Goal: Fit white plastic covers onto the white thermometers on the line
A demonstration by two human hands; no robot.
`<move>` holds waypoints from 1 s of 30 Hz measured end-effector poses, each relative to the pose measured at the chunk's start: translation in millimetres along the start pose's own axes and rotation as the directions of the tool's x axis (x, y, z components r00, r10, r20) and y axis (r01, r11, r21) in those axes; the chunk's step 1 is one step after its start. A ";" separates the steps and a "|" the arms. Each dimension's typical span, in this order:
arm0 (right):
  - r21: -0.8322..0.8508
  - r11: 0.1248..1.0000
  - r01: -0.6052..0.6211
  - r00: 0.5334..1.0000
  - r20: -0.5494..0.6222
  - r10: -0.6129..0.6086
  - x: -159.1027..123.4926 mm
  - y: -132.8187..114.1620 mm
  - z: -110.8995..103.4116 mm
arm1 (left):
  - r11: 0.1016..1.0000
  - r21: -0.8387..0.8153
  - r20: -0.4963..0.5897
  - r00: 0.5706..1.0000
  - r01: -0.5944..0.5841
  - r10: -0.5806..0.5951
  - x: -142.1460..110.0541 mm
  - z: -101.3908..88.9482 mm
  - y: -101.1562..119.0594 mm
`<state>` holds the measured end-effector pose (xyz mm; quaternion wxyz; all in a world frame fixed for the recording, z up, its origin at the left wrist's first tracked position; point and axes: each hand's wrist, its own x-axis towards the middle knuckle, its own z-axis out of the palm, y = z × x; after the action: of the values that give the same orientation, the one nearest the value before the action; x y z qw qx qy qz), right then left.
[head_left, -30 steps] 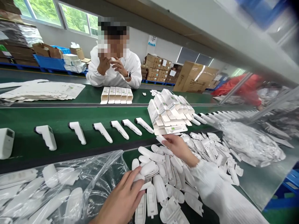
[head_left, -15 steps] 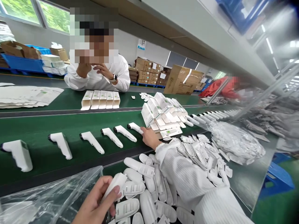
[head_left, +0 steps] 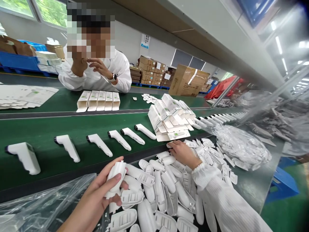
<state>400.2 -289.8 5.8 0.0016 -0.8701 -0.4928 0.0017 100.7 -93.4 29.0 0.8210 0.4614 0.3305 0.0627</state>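
Observation:
My left hand (head_left: pixel 102 183) is closed around a white plastic battery cover (head_left: pixel 117 177), raised over the near end of a heap of similar covers (head_left: pixel 147 214). Whether more than one cover is in the grip I cannot tell. My right hand (head_left: pixel 182 153) is at the far side of the heap, beside the belt edge, palm down with fingers bent together. A pale bit shows at its fingertips, too small to name. White handheld thermometers (head_left: pixel 120 140) lie in a spaced row on the green belt (head_left: pixel 60 124), just beyond both hands.
Stacked open white boxes (head_left: pixel 169 114) stand on the belt. A clear plastic bag (head_left: pixel 241 145) lies at right, another bag (head_left: pixel 60 199) at near left. Across the belt sits a co-worker in white (head_left: pixel 118 72) behind a row of boxes (head_left: pixel 98 100). A shelf (head_left: pixel 193 42) hangs overhead.
My left hand has picked a cover from the heap and lifted it. My right hand reached left to the nearest thermometer, then drew back to the heap. The view has swung right.

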 end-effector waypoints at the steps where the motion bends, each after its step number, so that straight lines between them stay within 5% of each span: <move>1: 0.013 1.000 -0.022 1.000 -0.005 0.022 2.4 0.0 3.4 | 1.000 -0.014 0.012 1.000 -0.001 0.001 2.4 3.0 1.3; 11: -0.080 0.997 0.017 0.998 0.060 -0.013 20.9 -14.4 -5.2 | 0.984 -0.171 0.053 0.996 -0.056 0.066 23.4 43.7 6.9; 18: 0.452 0.891 0.045 0.984 -0.173 0.038 25.6 -41.1 -28.3 | 0.967 -0.249 0.024 0.997 -0.063 0.071 42.1 64.4 5.2; 24: 0.665 0.746 -0.034 0.971 -0.154 0.181 82.7 -38.2 15.5 | 0.973 -0.201 -0.091 0.991 -0.113 0.096 51.0 58.2 3.9; 30: 0.453 0.890 0.053 0.970 -0.234 0.062 85.6 -23.3 42.8 | 0.980 -0.164 -0.065 0.992 -0.116 0.106 53.9 50.1 7.8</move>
<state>424.1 -204.4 -37.0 0.2660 -0.8402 -0.4725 0.0112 174.1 -102.9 27.0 0.8426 0.4063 0.3206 0.1489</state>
